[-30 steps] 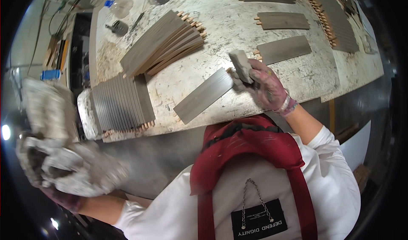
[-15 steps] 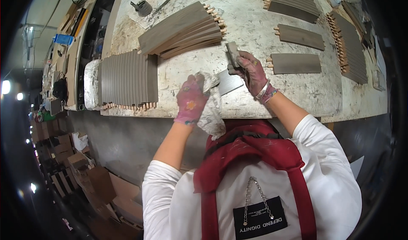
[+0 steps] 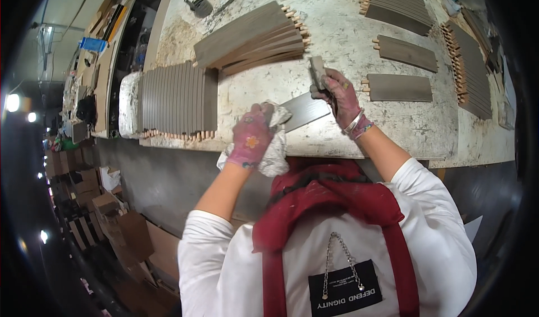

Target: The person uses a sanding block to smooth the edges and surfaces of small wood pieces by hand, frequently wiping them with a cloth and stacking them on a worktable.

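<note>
My left hand [image 3: 251, 137], in a pink patterned glove, is closed on a crumpled white cloth [image 3: 275, 154] over the table's near edge. Right beside it lies a flat grey board [image 3: 306, 112] with a shiny face; the cloth and hand cover its left end. My right hand [image 3: 343, 99], gloved in the same pink with dark-stained fingers, pinches a small grey block [image 3: 318, 73] upright above the board's right end. What the block is made of cannot be told.
A fanned stack of grey-brown boards with dowel pegs [image 3: 247, 36] lies beyond my hands. Upright boards stand in a row [image 3: 177, 101] at the left. Two single pegged boards [image 3: 400, 87] [image 3: 407, 53] and more rows [image 3: 471, 70] lie at the right. A dark cup [image 3: 200, 6] stands far back.
My left hand and the cloth have shifted left over the table, uncovering more of the shiny board. The cloth now bunches beneath the hand. My right hand keeps the block raised.
</note>
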`<state>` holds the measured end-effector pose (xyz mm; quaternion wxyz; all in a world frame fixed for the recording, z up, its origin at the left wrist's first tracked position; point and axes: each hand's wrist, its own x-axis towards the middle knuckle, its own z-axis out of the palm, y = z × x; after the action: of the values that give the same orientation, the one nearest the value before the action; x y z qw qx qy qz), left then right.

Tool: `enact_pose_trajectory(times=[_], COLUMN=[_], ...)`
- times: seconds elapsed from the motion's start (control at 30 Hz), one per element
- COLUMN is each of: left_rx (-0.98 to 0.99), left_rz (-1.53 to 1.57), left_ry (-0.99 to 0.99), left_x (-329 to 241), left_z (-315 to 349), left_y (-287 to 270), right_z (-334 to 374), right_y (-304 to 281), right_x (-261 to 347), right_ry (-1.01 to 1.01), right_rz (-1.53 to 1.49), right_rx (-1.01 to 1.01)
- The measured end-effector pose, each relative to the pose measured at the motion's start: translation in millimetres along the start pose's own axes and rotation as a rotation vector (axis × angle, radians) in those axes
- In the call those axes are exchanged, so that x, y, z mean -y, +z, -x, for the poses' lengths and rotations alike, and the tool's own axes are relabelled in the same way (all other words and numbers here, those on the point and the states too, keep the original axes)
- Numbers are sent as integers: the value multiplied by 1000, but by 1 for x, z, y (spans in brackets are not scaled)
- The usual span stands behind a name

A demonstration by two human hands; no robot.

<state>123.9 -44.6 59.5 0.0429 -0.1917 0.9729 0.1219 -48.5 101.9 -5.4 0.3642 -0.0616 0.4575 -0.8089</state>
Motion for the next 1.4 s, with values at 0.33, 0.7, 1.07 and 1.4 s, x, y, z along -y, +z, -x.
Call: enact_pose_trajectory(times=[0.33, 0.7, 1.07, 1.4], left_rx=[-122, 145, -455, -4], left_rz=[9, 89, -208, 54], left_ry=[-140, -365, -140, 349], left_x=[31, 104, 133, -14], left_z=[45, 89, -8, -34], left_y=[-47, -40, -187, 4], right_z=[-3, 5, 59, 88], right_y=[-7, -1, -20, -35], right_x=[-2, 3, 44, 41], right_ry=[-1, -39, -119, -141], right_rz=[44, -12, -29, -81], right_rx=[7, 51, -149, -252])
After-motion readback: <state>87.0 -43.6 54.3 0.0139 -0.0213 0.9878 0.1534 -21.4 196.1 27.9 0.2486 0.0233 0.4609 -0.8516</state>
